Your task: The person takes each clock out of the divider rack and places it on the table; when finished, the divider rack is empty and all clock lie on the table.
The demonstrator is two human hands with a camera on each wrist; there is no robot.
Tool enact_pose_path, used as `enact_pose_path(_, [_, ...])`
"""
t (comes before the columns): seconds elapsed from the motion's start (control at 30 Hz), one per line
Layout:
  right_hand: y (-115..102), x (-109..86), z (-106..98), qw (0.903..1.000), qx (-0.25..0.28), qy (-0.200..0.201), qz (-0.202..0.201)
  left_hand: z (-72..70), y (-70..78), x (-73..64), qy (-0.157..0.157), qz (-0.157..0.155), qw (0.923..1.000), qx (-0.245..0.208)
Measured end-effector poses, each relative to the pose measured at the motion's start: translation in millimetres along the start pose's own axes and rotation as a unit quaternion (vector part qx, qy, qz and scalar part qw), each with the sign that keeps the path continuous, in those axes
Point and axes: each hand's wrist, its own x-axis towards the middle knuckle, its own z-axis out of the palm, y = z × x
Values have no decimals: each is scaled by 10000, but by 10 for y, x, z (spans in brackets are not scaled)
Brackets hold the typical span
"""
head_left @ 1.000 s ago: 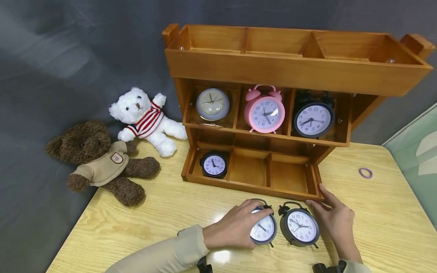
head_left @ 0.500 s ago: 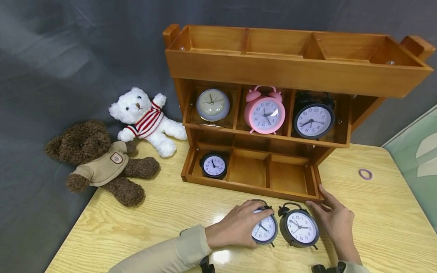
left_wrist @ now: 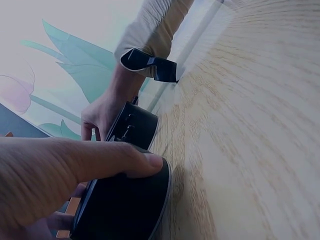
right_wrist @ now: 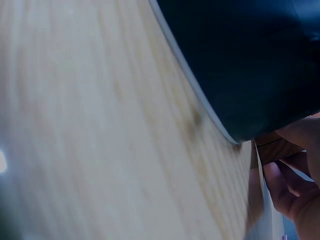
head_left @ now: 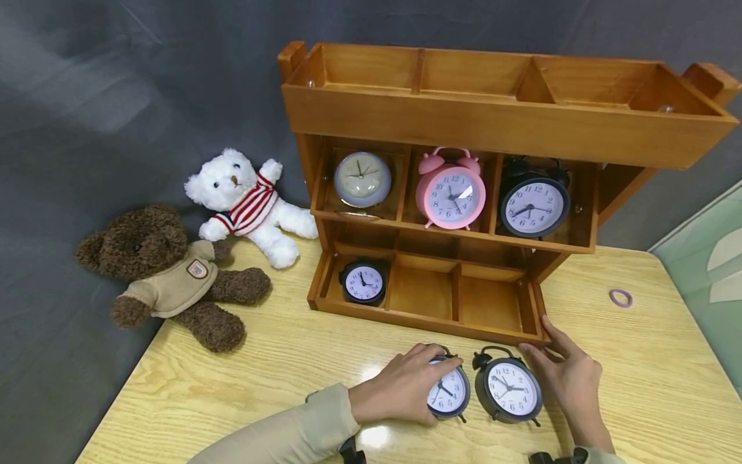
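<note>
My left hand (head_left: 400, 385) grips a black alarm clock (head_left: 447, 394) that lies face up on the table, thumb along its near side and fingers over its top. In the left wrist view the thumb (left_wrist: 142, 162) presses the black casing (left_wrist: 125, 200). To its right lies a second black alarm clock (head_left: 511, 388), face up with its handle toward the shelf. Beside that clock, my right hand (head_left: 570, 374) pinches the front right corner of the wooden shelf (head_left: 417, 317) between thumb and fingers. The right wrist view shows those fingers (right_wrist: 282, 195) at the wood, past the second clock's casing (right_wrist: 240, 60).
The shelf's middle tier holds a round grey clock (head_left: 362, 179), a pink alarm clock (head_left: 454, 194) and a black alarm clock (head_left: 534, 205). A small black clock (head_left: 363, 282) sits bottom left. A white bear (head_left: 249, 203), a brown bear (head_left: 174, 270) and a purple ring (head_left: 621, 298) lie on the table.
My left hand and the alarm clock in it have shifted very slightly, the clock's handle tipping a little toward me. The right hand stays at the shelf's corner.
</note>
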Motion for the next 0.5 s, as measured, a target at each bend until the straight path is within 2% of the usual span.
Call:
enact_pose_path(0.17, [-6, -4, -8, 10000, 12, 42, 4, 5, 6, -10, -6, 28, 10000, -34])
enact_pose_path(0.3, [-10, -4, -1, 10000, 6, 33, 48, -32, -4, -52, 78, 206, 9998, 7])
enact_pose_path(0.4, [-6, -3, 9, 10000, -4, 26, 71, -124, -22, -88, 272, 406, 9988, -8])
enact_pose_path(0.5, [9, 2, 13, 10000, -31, 57, 21, -264, -51, -130, 656, 523, 9962, -221])
